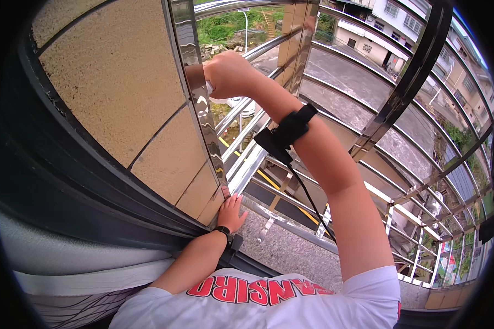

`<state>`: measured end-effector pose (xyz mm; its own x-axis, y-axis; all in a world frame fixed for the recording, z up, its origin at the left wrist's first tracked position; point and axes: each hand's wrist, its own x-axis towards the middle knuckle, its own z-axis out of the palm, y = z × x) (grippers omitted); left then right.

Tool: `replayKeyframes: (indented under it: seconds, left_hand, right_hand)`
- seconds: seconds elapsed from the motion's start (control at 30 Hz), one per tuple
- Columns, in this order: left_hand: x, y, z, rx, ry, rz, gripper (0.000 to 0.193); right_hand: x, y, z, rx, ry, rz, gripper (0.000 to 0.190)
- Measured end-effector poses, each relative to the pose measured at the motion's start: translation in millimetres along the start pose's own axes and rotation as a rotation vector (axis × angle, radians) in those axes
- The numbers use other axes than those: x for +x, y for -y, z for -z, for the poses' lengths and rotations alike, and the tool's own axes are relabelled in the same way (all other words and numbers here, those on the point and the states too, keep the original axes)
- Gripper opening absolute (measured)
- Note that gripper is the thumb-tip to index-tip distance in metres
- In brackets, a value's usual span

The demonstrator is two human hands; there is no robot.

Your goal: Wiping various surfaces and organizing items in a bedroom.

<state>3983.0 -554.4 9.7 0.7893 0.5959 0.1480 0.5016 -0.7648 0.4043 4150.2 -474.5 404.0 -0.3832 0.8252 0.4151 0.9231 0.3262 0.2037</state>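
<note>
My right hand (229, 76), its arm stretched up and bent at the elbow, presses against the polished steel post (200, 92) beside the tiled wall. A bit of white material (209, 87), cloth-like, shows under its curled fingers; most of it is hidden. Lower down, my left hand (231, 214) rests flat with fingers spread at the foot of that post, over the corner of the stone sill (298, 246). Nothing shows in the left hand.
Tan wall tiles (111, 78) and a dark window frame (66, 135) stand at the left. Steel window-guard bars (350, 61) surround the opening, with a road and buildings (378, 37) below and beyond. A pale curtain (94, 263) hangs beside my left arm. A black cable (306, 191) runs from my right forearm strap.
</note>
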Motion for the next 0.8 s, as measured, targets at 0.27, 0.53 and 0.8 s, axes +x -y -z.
replayKeyframes:
  seconds: [0.27, 0.53, 0.8]
  left_hand:
    - [5, 1, 1, -0.003, -0.029, -0.028, 0.058]
    - [4, 1, 5, -0.011, -0.021, 0.001, 0.058]
    - [1, -5, 3, -0.018, 0.012, 0.008, 0.057]
  right_hand:
    - [-6, -83, -38, 0.019, -0.347, 0.0, 0.008]
    - [-19, -166, -52, -0.001, -0.354, -0.107, 0.003]
    - [-25, -210, -69, 0.009, -0.457, -0.154, 0.008]
